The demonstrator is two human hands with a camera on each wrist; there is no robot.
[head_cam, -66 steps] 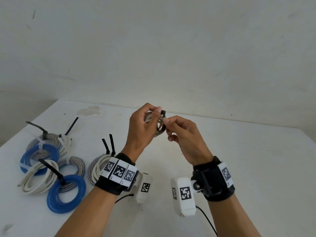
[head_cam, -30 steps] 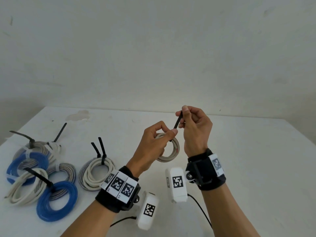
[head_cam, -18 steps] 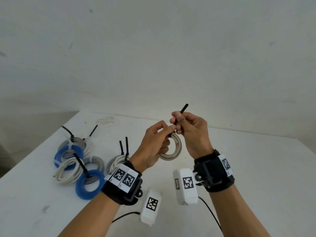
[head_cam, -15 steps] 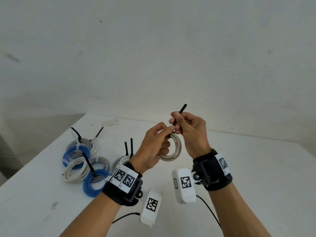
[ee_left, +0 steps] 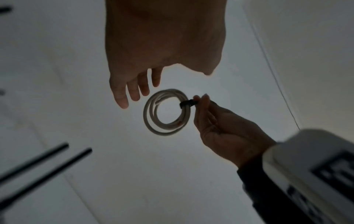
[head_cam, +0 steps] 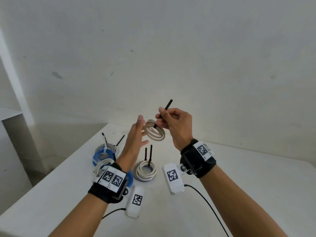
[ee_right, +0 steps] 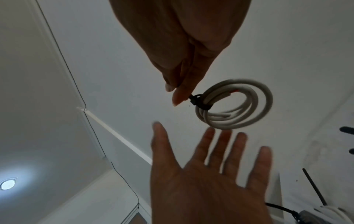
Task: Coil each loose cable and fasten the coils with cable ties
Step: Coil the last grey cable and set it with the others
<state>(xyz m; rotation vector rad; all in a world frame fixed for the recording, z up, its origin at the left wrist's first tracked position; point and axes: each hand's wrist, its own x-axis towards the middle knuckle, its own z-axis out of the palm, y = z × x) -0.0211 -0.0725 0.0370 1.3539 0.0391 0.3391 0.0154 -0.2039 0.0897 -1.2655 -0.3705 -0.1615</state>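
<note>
Two fingertips of the right hand (head_cam: 176, 124), thumb and forefinger, pinch the tail of a black cable tie (head_cam: 163, 111) just left of the head view's centre. A beige cable coil (head_cam: 155, 132) dangles from that tie in the air, its loops cinched at one spot, as the right wrist view shows (ee_right: 234, 104). Half a second ago the left hand (head_cam: 135, 139) also gripped this coil; now it has let go and hangs just beside it at centre left, fingers spread wide and straight, touching nothing. The coil, upright before, now tilts nearly flat.

Below the hands, at lower centre left, tied coils lie on the white table (head_cam: 239, 182): a white coil on a grey one (head_cam: 145, 171) with two black tie tails standing up, then blue, grey and white coils (head_cam: 102, 157) in a cluster further left. A white wall (head_cam: 171, 57) fills the upper frame; in the right wrist view a round ceiling light (ee_right: 7, 184) glows at lower left.
</note>
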